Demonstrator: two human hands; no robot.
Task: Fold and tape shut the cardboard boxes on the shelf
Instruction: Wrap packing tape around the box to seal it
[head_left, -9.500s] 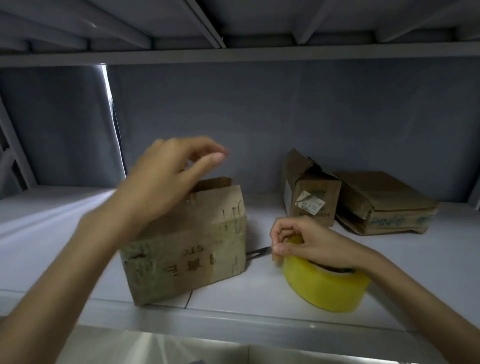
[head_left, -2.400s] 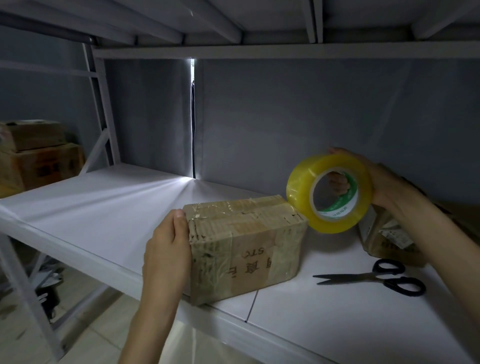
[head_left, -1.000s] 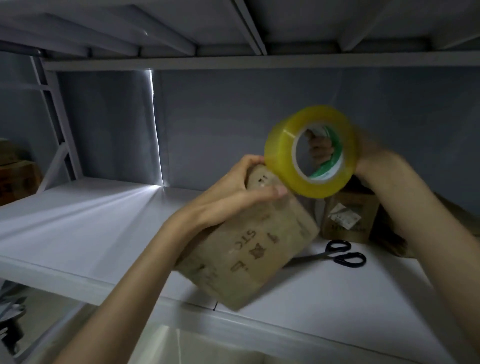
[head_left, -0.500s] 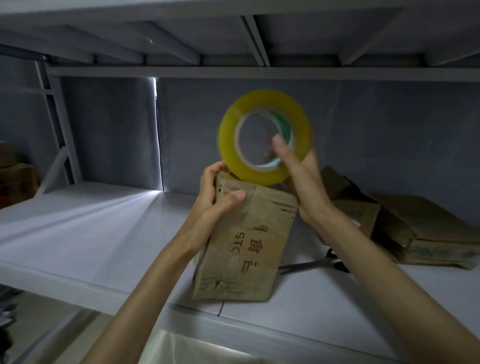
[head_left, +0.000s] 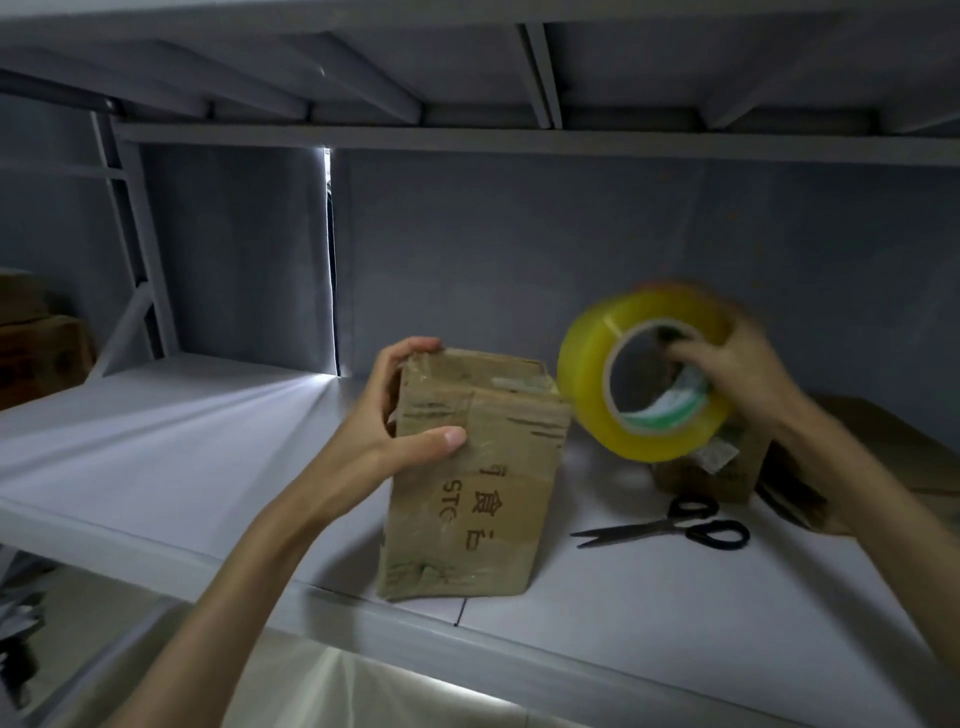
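Observation:
A closed brown cardboard box (head_left: 483, 499) with dark printed characters stands on end near the front edge of the white shelf (head_left: 182, 431). My left hand (head_left: 400, 415) grips its upper left corner, thumb across the front face. My right hand (head_left: 743, 374) holds a yellow roll of tape (head_left: 639, 379) just right of the box top, fingers through the core. The roll's edge sits close to the box's upper right corner. Whether a strip of tape joins them I cannot tell.
Black scissors (head_left: 670, 530) lie on the shelf right of the box. Behind them stand a small open box (head_left: 711, 467) and a flattened box (head_left: 883, 457). An upper shelf (head_left: 519, 140) runs overhead. More cartons (head_left: 36, 343) sit at far left.
The tape roll has come down from above the box top to its right side. The box now stands upright on the shelf rather than tilted in my left hand.

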